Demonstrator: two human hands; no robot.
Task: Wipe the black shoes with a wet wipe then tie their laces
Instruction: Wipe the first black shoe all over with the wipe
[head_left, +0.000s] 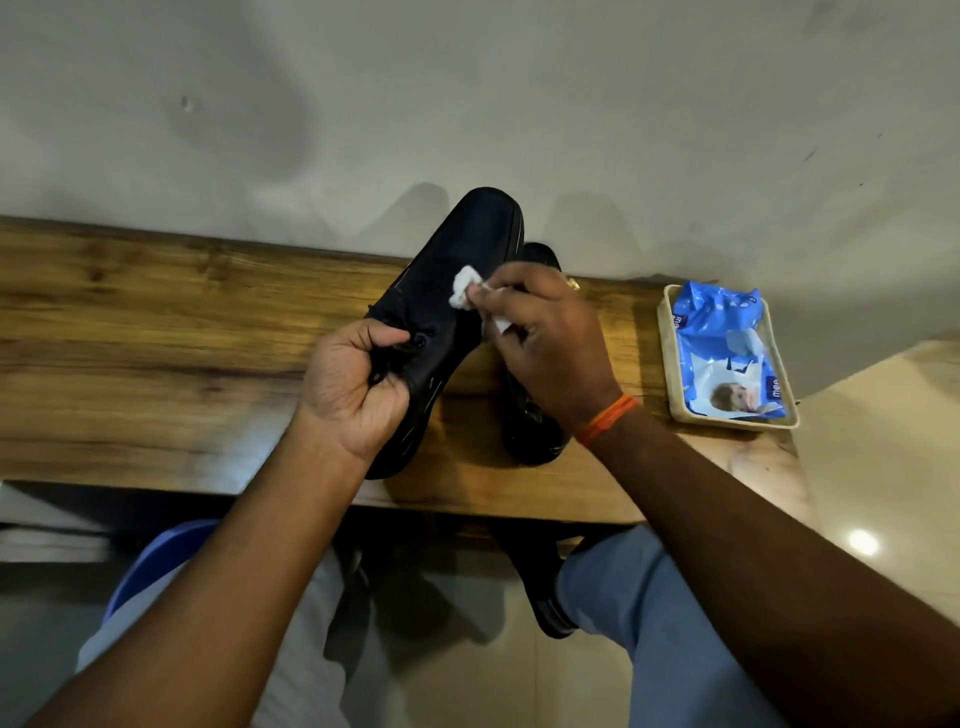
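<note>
My left hand (353, 387) grips a black shoe (457, 270) at its laced middle, holding it tilted above the wooden table (156, 338) with the toe pointing away. My right hand (550, 343) pinches a crumpled white wet wipe (464, 293) and presses it against the shoe's upper, near the toe side. A second black shoe (535, 431) lies on the table behind my right hand and is largely hidden by it.
A beige tray (670, 364) with a blue wet-wipe pack (727, 353) sits at the table's right end. A grey wall rises just behind the table. Below the front edge are my knees, a blue stool (156, 561) and the tiled floor.
</note>
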